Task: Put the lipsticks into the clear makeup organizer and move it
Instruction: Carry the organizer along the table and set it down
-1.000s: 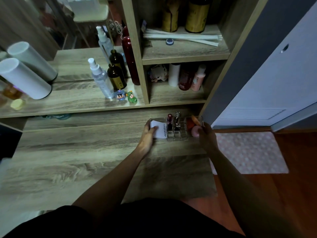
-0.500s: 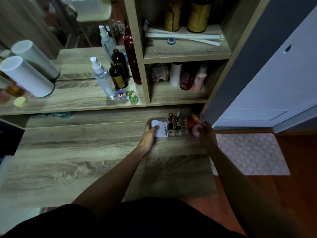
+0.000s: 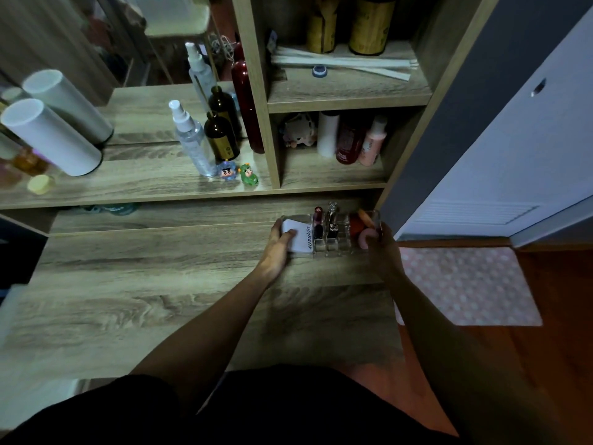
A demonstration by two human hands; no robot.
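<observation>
The clear organizer (image 3: 340,242) sits at the far right of the wooden desk (image 3: 160,284), close to the desk's right edge and just below the shelf unit (image 3: 321,97). Two lipsticks stand upright in its middle slots: a dark red lipstick (image 3: 318,221) and, just right of it, a silver lipstick (image 3: 332,220). A white box (image 3: 300,239) fills its left end, and a pink sponge (image 3: 367,239) and an orange sponge (image 3: 365,218) lie in its right end. The left hand (image 3: 277,248) grips the left end, thumb pressed on the white box, fingers curled behind. The right hand (image 3: 383,248) clasps the right end, fingers wrapped around that side wall. On the far ledge stand a spray bottle (image 3: 191,139), a brown bottle (image 3: 221,138) and two small figurines (image 3: 239,173). A dotted mat (image 3: 465,284) lies on the floor to the right.
</observation>
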